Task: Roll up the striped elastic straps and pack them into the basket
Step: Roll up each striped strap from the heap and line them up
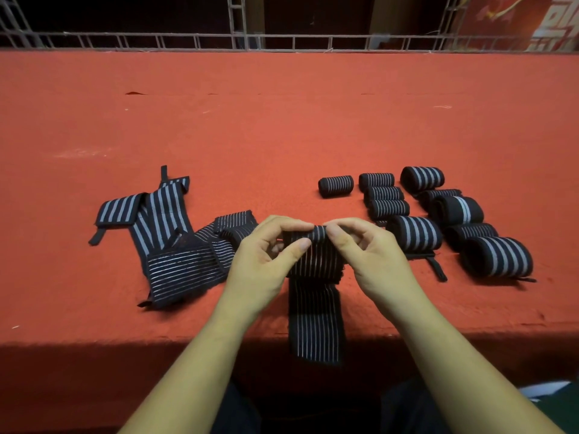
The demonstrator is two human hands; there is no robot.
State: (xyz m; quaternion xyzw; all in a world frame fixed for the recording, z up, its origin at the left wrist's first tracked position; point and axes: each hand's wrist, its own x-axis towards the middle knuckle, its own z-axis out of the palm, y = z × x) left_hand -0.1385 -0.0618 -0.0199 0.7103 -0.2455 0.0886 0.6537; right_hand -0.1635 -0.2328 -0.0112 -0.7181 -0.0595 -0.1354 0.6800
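On a red cloth-covered table (282, 126) before a metal railing (188, 37), unrolled straps (181, 264) heaped left and finished rolls (413, 234) clustered right, with left hand (263, 260) and right hand (371, 255) both pinching the half-rolled striped strap (313, 264) at the near edge, its tail hanging over the front.

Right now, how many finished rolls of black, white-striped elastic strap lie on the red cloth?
10, all at right: one roll alone, a column of three, six farther right; others may be hidden.
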